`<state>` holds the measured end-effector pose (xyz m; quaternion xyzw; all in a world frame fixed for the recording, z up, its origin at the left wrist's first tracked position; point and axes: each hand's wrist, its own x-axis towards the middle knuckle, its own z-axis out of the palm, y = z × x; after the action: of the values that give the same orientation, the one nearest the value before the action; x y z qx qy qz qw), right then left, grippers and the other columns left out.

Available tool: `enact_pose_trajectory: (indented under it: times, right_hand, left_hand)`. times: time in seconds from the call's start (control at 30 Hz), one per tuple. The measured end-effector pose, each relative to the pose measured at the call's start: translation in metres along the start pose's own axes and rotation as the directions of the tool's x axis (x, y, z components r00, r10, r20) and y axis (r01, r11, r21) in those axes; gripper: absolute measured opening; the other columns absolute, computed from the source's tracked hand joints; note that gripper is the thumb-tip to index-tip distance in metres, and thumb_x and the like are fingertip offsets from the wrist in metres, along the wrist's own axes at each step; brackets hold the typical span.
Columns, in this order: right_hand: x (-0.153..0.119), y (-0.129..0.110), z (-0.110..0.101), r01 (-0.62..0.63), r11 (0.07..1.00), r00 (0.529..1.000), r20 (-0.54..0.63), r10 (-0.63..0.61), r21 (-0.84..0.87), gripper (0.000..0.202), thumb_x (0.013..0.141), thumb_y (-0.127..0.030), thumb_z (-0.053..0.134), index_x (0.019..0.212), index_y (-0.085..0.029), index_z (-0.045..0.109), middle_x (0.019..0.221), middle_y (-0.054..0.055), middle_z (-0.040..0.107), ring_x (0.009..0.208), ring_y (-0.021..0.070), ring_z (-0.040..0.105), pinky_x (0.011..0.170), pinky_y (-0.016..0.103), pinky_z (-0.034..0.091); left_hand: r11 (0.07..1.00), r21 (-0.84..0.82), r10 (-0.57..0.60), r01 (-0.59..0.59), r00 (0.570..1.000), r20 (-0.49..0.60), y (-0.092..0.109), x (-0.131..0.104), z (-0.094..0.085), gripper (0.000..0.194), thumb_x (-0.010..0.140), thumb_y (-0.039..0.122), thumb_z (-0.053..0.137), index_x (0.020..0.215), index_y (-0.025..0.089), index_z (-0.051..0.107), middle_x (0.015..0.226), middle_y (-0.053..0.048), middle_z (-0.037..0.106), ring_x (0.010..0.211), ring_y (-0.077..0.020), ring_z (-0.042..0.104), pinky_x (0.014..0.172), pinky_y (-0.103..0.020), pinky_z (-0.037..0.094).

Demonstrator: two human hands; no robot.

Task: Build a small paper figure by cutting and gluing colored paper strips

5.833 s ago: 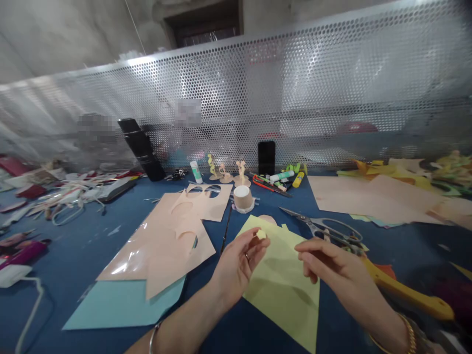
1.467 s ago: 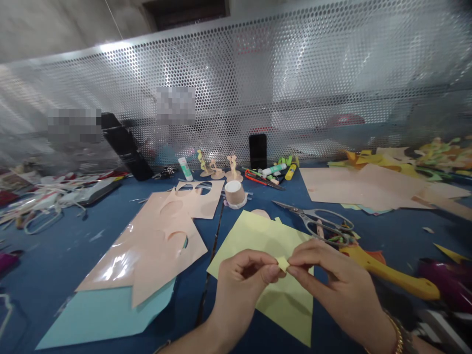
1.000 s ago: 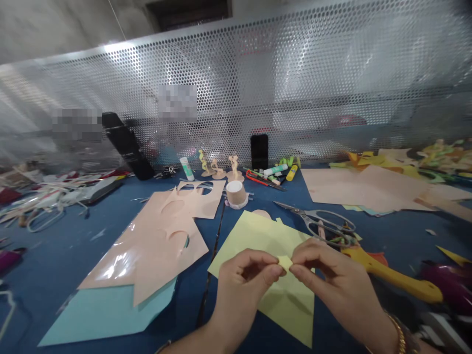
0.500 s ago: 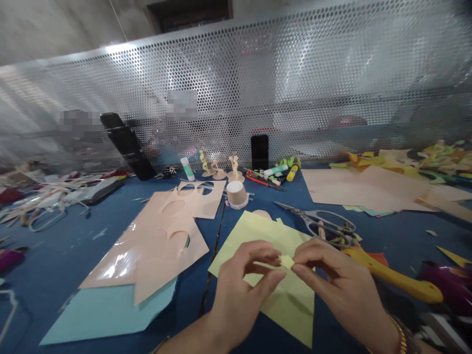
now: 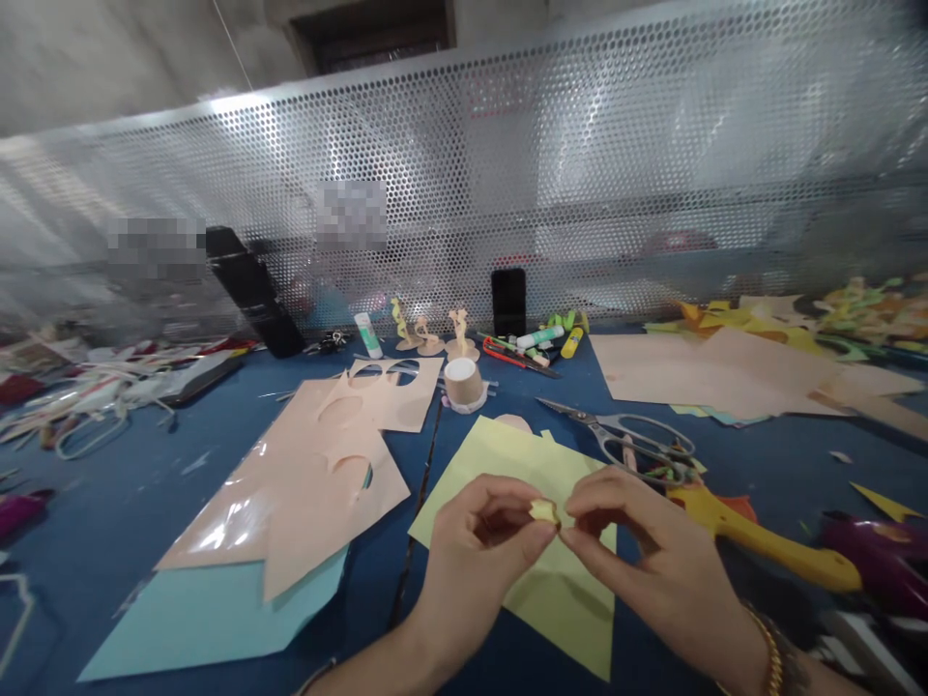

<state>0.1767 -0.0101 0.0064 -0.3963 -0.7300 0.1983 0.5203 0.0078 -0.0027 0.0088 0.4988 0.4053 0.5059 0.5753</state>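
Note:
A small pale-yellow piece of cut paper [image 5: 542, 511], with an uneven edge, is pinched between the thumb and fingers of my left hand [image 5: 482, 556]. Just to its right is my right hand [image 5: 645, 561], thumb and forefinger curved a little apart and close to the piece; whether a fingertip touches it is hard to tell. Beneath both hands lies a yellow paper sheet [image 5: 558, 619] on the blue table. Beyond my right hand rest large grey-handled scissors [image 5: 623, 432].
Peach sheets with round cut-outs [image 5: 290, 483] overlap a light-blue sheet [image 5: 217, 619] on the left. A tape roll [image 5: 462, 382], small paper figures [image 5: 427, 333], glue sticks [image 5: 368, 334] and a phone [image 5: 508, 300] stand farther back. At right lies a yellow-handled tool [image 5: 783, 551].
The yellow paper piece has passed from my right fingers into my left hand's pinch and has turned. My right fingers have come off it and spread slightly.

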Motion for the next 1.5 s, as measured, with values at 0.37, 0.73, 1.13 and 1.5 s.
enact_pose_trajectory:
  times: [0.37,0.73,1.13,1.5]
  right_hand:
    - [0.004,-0.002,0.000,-0.032,0.999,0.999,-0.019,0.032,-0.002,0.002,0.081,-0.020,0.067,0.079,-0.022,0.067,0.074,0.000,0.064,0.060,0.0101,0.062,0.053,0.018,0.052]
    - [0.002,-0.004,0.001,-0.048,0.999,0.999,-0.015,0.048,-0.015,0.001,0.079,-0.022,0.069,0.079,-0.022,0.070,0.072,0.001,0.065,0.057,0.0109,0.063,0.050,0.018,0.053]
    - [0.000,0.001,0.001,0.120,0.977,0.993,-0.003,-0.122,-0.175,0.013,0.083,-0.017,0.063,0.093,-0.019,0.071,0.083,0.005,0.068,0.073,0.0146,0.068,0.063,0.020,0.057]
    - [0.000,-0.002,-0.002,0.034,0.998,0.999,-0.013,-0.034,-0.043,0.011,0.082,-0.017,0.066,0.090,-0.024,0.067,0.081,0.000,0.065,0.063,0.0093,0.063,0.058,0.018,0.054]
  left_hand:
    - [0.974,-0.187,-0.120,0.126,0.992,0.041,-0.008,0.002,-0.001,0.014,0.072,0.027,0.078,0.079,0.018,0.071,0.080,-0.001,0.071,0.068,-0.0096,0.065,0.066,-0.020,0.055]
    - [0.988,-0.153,-0.029,0.033,0.999,0.029,-0.012,0.004,-0.002,0.007,0.071,0.024,0.079,0.076,0.021,0.074,0.068,0.002,0.068,0.058,-0.0066,0.058,0.057,-0.016,0.051]
    - [0.987,-0.160,0.035,-0.023,0.997,0.070,-0.011,0.004,-0.003,0.005,0.074,0.025,0.075,0.079,0.024,0.077,0.086,-0.002,0.070,0.080,-0.0132,0.062,0.072,-0.022,0.051]
    - [0.979,-0.189,-0.063,0.074,0.996,0.060,-0.013,0.002,-0.005,0.013,0.070,0.022,0.079,0.082,0.023,0.075,0.074,0.002,0.071,0.065,-0.0078,0.061,0.064,-0.018,0.050]
